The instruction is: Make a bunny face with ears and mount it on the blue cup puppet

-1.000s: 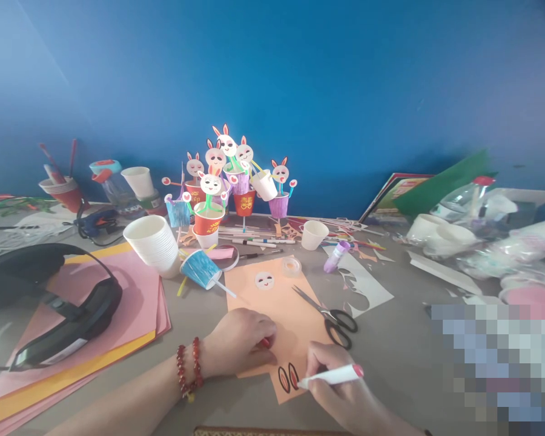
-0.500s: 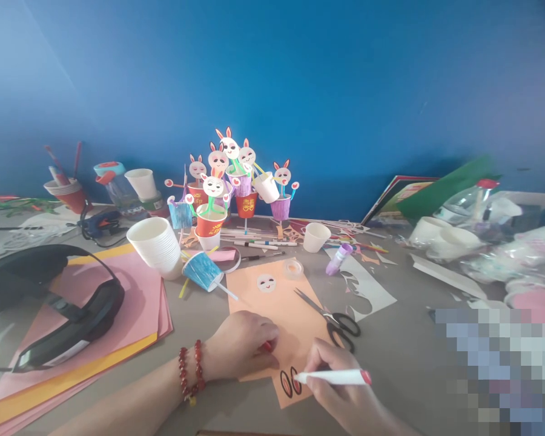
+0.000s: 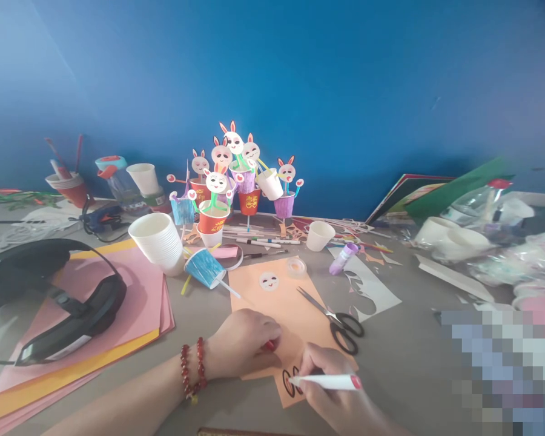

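My right hand (image 3: 329,378) grips a white marker (image 3: 331,382) with a red end. Its tip touches the left of two black-outlined ears (image 3: 289,383) drawn on a small orange paper piece (image 3: 287,399). My left hand (image 3: 249,339) rests closed on the larger orange sheet (image 3: 249,272), a red marker cap (image 3: 269,346) showing between its fingers. On that sheet lie a round white paper face (image 3: 269,281) and a roll of clear tape (image 3: 296,267). Black-handled scissors (image 3: 345,330) lie to the right, partly on the sheet.
Paper-cup rabbits (image 3: 215,181) stand at the back against the blue wall. Left are stacked white cups (image 3: 157,242), a blue-coloured cup (image 3: 204,267) and a black headset (image 3: 82,321) on pink paper. A purple glue stick (image 3: 344,258), cut white paper (image 3: 376,297) and plastic bags (image 3: 518,254) lie right.
The marker tip has shifted left, from the right ear to the left ear. My left hand stays in place on the paper.
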A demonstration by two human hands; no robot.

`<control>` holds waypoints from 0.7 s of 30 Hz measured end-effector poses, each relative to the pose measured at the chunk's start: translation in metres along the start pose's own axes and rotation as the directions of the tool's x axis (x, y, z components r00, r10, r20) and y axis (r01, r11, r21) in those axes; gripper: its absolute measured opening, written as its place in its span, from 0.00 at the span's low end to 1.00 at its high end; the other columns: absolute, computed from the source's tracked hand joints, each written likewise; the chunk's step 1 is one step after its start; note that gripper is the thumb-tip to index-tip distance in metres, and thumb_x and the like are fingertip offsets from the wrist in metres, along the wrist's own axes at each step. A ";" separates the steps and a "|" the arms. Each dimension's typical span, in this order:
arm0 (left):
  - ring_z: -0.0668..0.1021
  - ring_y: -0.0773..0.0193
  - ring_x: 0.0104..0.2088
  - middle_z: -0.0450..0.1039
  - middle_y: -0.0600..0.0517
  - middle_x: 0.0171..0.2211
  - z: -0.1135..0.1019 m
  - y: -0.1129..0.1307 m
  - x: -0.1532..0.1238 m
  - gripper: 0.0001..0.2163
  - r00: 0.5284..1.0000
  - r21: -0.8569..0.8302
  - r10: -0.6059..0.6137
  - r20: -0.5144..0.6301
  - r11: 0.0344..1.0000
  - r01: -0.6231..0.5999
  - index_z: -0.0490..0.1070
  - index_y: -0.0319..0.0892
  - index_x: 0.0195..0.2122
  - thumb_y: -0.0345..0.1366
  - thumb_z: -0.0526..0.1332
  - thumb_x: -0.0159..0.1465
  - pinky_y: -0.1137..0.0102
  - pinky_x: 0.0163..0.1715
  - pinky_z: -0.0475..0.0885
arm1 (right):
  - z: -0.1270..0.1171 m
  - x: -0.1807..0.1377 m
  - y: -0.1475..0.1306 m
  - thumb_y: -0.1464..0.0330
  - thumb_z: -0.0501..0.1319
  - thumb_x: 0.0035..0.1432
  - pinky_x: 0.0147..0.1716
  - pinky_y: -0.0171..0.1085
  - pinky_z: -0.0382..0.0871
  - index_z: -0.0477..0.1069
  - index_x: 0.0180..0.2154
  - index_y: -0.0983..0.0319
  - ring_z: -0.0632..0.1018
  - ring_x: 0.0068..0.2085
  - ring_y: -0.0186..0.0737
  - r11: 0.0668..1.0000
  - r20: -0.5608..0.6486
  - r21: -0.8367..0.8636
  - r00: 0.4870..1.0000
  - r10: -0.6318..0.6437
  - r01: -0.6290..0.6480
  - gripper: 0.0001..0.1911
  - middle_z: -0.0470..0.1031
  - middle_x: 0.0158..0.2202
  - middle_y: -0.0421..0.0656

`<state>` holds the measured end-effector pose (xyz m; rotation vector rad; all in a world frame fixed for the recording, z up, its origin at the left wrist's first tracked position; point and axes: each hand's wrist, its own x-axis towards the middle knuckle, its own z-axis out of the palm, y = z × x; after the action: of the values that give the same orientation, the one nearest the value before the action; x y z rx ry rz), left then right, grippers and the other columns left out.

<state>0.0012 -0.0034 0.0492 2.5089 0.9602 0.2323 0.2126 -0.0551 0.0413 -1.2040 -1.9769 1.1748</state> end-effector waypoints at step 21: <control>0.71 0.65 0.24 0.72 0.56 0.24 0.001 0.002 -0.002 0.07 0.997 0.017 -0.073 -0.001 0.997 0.073 0.66 0.44 0.26 0.36 0.63 0.58 0.72 0.23 0.55 | 0.002 0.001 -0.008 0.74 0.56 0.48 0.21 0.30 0.58 0.56 0.21 0.58 0.65 0.21 0.32 0.999 -0.051 0.028 0.998 -0.034 0.036 0.11 0.67 0.18 0.34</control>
<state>0.0013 -0.0064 0.0493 2.4835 1.0556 0.2029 0.2077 -0.0566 0.0471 -1.1682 -1.9298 1.1413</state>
